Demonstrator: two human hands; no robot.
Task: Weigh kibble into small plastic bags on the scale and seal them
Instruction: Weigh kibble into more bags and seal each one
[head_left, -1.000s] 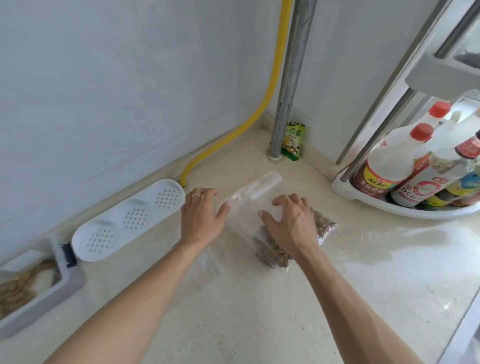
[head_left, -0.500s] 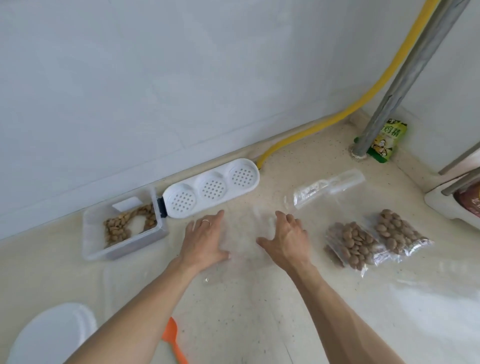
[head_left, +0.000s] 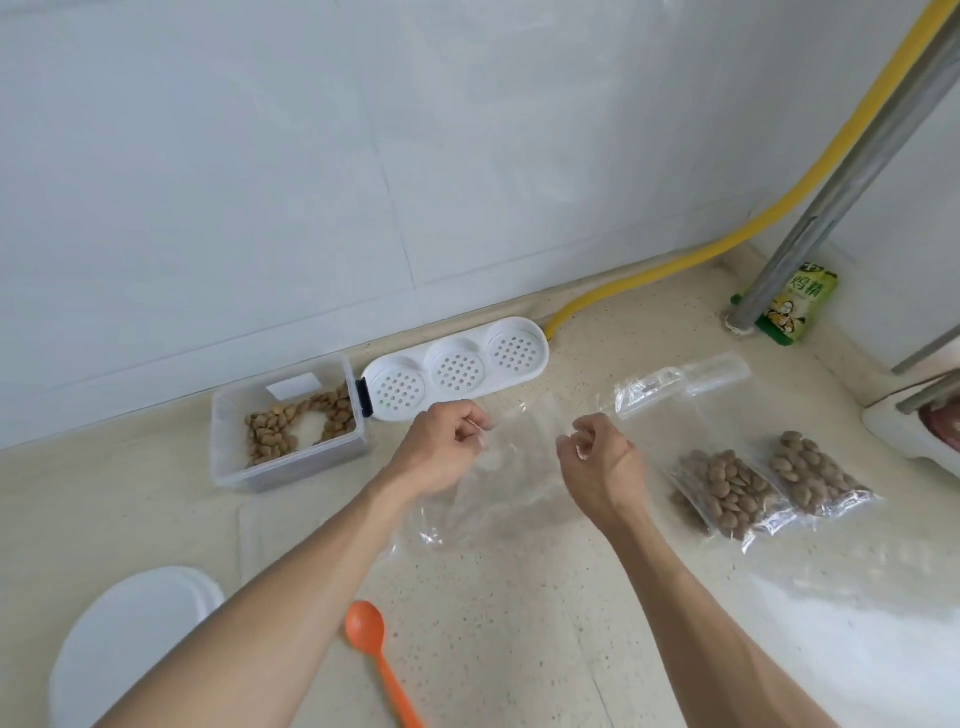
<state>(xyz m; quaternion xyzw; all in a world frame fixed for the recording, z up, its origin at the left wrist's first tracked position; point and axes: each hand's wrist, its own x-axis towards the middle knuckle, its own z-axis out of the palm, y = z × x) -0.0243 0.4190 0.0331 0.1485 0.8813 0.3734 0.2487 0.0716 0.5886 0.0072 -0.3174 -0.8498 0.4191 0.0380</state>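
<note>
An empty clear plastic bag (head_left: 511, 483) is lifted slightly off the counter in the middle of the view. My left hand (head_left: 441, 457) pinches its top edge on the left, and my right hand (head_left: 602, 462) pinches the top edge on the right. A clear tub of brown kibble (head_left: 283, 434) stands at the back left. Two sealed bags of kibble (head_left: 727, 491) (head_left: 813, 473) lie to the right. An orange spoon (head_left: 382, 662) lies near the front. A white round scale (head_left: 124, 649) is at the front left.
A white three-hole holder (head_left: 457, 369) lies along the wall. A roll of spare clear bags (head_left: 680, 384) sits behind the right hand. A yellow hose (head_left: 649, 275), a metal pipe (head_left: 831, 187) and a green packet (head_left: 795, 301) fill the back right corner. A white tray (head_left: 898, 431) is at the right edge.
The view swung left from the corner, bringing the tub, scale and spoon into sight. Both hands went from lying flat on the bag to curling and pinching its top edge.
</note>
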